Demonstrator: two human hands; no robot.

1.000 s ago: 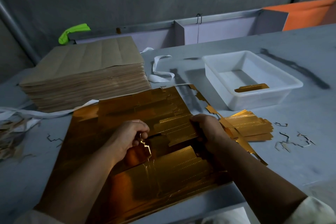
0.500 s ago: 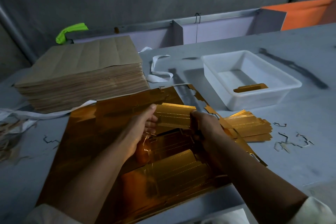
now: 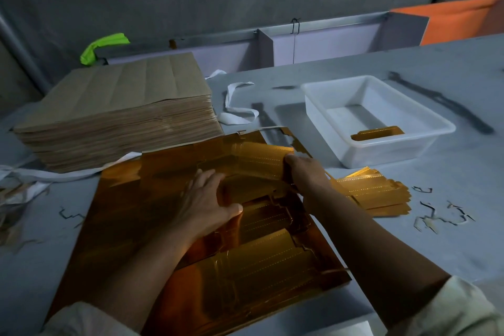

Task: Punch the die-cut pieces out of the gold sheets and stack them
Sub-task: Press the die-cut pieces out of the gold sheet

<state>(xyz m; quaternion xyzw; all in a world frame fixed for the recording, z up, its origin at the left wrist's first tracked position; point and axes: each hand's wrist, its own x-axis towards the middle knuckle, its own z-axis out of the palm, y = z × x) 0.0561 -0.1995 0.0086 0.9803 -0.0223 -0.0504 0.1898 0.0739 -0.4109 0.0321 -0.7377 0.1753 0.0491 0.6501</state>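
A large gold sheet lies flat on the table in front of me. My left hand rests on its middle with fingers spread, pressing it down. My right hand grips the right end of a perforated gold die-cut piece that is lifted off the sheet's far part. Just right of my right wrist lies a fanned stack of punched gold pieces. More die-cut pieces still sit in the near part of the sheet.
A white plastic tray at the right back holds one gold piece. A thick stack of brown-backed sheets stands at the left back. White straps and thin scraps lie on the grey table.
My left hand dropped a thin scrap, briefly held the piece's left end, then let go and now presses flat on the sheet. My right hand has kept hold of the piece, moving it farther away.
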